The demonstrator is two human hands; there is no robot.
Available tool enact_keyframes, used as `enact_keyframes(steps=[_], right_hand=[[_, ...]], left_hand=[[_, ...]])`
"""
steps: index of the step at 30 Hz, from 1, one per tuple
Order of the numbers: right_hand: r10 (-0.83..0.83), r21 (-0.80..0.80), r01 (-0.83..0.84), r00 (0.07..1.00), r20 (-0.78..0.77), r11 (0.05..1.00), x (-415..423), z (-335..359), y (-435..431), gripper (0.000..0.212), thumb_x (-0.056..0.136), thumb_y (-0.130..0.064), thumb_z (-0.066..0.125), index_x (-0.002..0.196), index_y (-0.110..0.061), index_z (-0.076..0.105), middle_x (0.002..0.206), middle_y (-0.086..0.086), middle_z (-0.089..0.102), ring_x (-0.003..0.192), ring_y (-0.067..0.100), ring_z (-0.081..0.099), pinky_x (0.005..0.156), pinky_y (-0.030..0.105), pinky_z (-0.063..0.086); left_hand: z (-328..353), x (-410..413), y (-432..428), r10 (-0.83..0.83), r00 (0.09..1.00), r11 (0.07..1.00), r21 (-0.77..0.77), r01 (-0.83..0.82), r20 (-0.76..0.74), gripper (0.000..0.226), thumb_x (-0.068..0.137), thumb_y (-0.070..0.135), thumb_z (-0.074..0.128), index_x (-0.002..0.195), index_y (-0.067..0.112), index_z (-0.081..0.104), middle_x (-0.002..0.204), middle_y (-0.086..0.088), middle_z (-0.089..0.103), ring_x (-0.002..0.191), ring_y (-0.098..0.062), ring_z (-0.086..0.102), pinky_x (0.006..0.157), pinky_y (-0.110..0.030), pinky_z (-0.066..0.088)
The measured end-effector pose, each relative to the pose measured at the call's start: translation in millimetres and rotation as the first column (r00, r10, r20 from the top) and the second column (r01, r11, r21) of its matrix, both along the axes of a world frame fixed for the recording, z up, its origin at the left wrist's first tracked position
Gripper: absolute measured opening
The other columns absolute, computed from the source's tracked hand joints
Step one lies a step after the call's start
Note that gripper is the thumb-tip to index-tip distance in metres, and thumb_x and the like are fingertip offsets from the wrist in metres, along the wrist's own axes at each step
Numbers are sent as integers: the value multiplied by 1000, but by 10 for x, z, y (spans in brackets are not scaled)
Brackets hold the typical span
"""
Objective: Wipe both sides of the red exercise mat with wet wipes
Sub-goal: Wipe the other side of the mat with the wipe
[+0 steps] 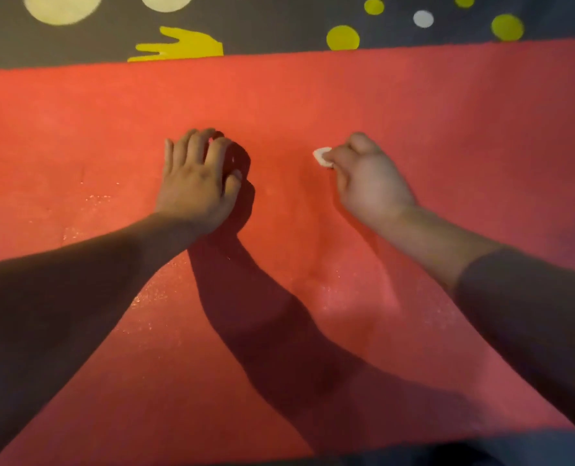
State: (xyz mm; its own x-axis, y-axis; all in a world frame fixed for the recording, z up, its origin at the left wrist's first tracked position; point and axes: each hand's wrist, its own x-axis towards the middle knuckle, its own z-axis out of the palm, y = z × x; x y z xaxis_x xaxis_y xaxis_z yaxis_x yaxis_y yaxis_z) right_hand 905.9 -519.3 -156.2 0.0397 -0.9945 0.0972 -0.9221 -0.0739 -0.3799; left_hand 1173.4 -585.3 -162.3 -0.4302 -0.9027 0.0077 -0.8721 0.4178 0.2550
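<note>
The red exercise mat (313,102) lies flat and fills most of the view. My left hand (198,179) rests on it left of centre, fingers fairly straight and spread, holding nothing. My right hand (367,176) is right of centre with its fingers curled around a small white wet wipe (322,157). Only a bit of the wipe shows at the fingertips, pressed against the mat. Faint wet, glistening patches show on the mat near my forearms.
Beyond the mat's far edge lies a dark grey floor covering (279,25) with yellow and pale dots and a yellow hand shape (182,45). The mat's near edge runs along the bottom of the view.
</note>
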Motion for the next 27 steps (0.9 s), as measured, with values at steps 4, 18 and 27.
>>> enact_keyframes(steps=[4, 18, 27], right_hand=[[424, 28, -427, 902, 87, 904, 292, 46, 562, 35, 93, -1, 56, 125, -13, 62, 102, 7, 57, 90, 29, 57, 77, 40, 51], [138, 78, -146, 985, 107, 986, 527, 188, 152, 35, 84, 2, 63, 115, -11, 71, 93, 10, 61, 85, 31, 59, 75, 34, 44], [-59, 295, 20, 990, 126, 955, 414, 589, 351, 38, 82, 6, 61, 113, -12, 73, 99, 12, 60, 86, 30, 61, 79, 32, 49]], left_hand=[[-113, -38, 17, 69, 998, 997, -31, -69, 7, 57, 96, 46, 38, 146, 18, 43, 158, -9, 36, 152, -33, 22, 125, -56, 10], [-97, 3, -37, 57, 998, 997, -50, -58, -24, 58, 91, 38, 47, 145, 17, 49, 157, -9, 41, 151, -32, 27, 125, -54, 15], [13, 3, -74, 57, 998, 998, -14, -57, 9, 59, 89, 40, 47, 143, 19, 49, 157, -8, 41, 151, -33, 27, 123, -56, 16]])
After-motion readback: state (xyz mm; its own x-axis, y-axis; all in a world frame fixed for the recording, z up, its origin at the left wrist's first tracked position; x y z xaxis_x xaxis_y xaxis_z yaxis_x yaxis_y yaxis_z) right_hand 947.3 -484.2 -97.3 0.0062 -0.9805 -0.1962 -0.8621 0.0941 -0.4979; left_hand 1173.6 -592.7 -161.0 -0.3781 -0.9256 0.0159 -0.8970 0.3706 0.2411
